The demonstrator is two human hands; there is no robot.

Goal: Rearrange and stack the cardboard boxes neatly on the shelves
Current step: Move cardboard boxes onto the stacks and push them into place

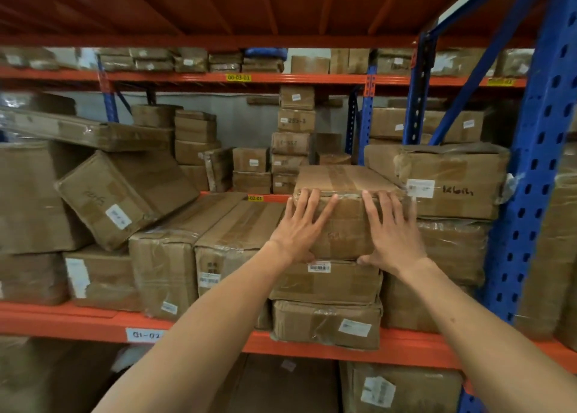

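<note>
Pressed both hands, left hand [299, 225] and right hand [392, 228], fingers spread flat, against top box [346, 225] at one o'clock on shelf [62, 320].

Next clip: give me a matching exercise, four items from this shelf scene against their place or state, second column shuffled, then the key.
Items:
1. top box of the middle stack
2. tilted box
3. handwritten box
4. shelf tag "G1-02"

Place or state:
A. on the orange front beam
B. leaning askew at the left
C. both hands flat on its front face
D. by the blue upright

Pairs: 1-C, 2-B, 3-D, 4-A

The left hand and right hand are spread open.
</note>
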